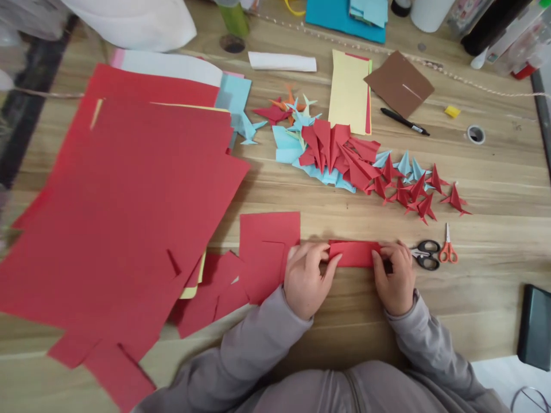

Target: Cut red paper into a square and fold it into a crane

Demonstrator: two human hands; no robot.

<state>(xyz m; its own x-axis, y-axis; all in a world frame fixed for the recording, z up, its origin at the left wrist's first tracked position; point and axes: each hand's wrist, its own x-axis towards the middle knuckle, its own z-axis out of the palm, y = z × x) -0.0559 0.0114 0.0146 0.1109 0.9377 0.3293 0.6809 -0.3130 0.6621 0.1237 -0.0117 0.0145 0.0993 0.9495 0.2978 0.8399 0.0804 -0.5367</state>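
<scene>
Sleeves (pixel 247 338) of grey cloth reach in from the near edge over a wood-grain surface (pixel 344 327), with a dark flat case (pixel 535 327) off to the right. Between the left hand (pixel 307 278) and the right hand (pixel 395 275) is a folded red paper strip (pixel 355 256), in front of the body; each hand pinches one end with thumb and fingers. Whether the strip touches the surface, I cannot tell. Red paper pieces (pixel 221 287) overlap just beside the left hand. Black-handled scissors (pixel 419 253) lie by the right hand, with orange-handled scissors (pixel 448 250) next to them. A broad stack of red sheets (pixel 129 201) spreads out to the left. Beyond the hands, small pointed red figures (pixel 424 201) cluster near a pile of folded red papers (pixel 331 143). Farther off are a black pen (pixel 404 121), a brown sheet (pixel 398 77), pale yellow paper (pixel 348 92) and, near the far edge, a blue sheet (pixel 329 23).
</scene>
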